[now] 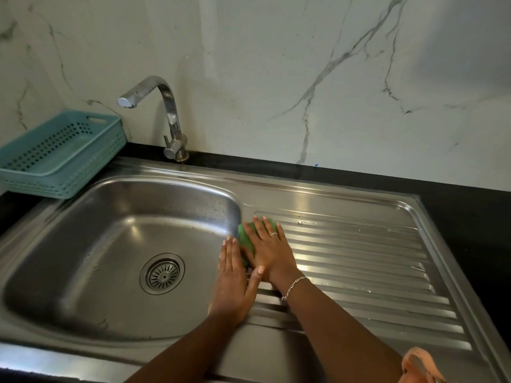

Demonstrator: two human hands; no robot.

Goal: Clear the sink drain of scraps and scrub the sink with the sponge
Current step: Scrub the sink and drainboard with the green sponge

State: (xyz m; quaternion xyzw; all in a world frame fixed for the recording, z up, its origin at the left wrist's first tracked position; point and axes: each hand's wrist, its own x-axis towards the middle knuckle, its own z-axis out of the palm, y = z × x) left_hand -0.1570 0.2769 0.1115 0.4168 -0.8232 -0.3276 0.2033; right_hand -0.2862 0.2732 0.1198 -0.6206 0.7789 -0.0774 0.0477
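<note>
The steel sink [83,244] has a round drain strainer [162,273] in its basin floor, with no scraps visible on it. A green sponge [246,240] lies on the rim between the basin and the ribbed drainboard [359,261]. My right hand [269,250] lies flat on the sponge with straight fingers, pressing it down. My left hand [233,280] rests beside it on the basin edge, fingers straight, its thumb touching my right hand.
A chrome tap [168,117] stands behind the basin, its spout pointing left. A teal plastic basket [60,156] sits on the black counter [456,205] at the back left. A marble wall rises behind. An orange cloth [420,366] shows at the lower right.
</note>
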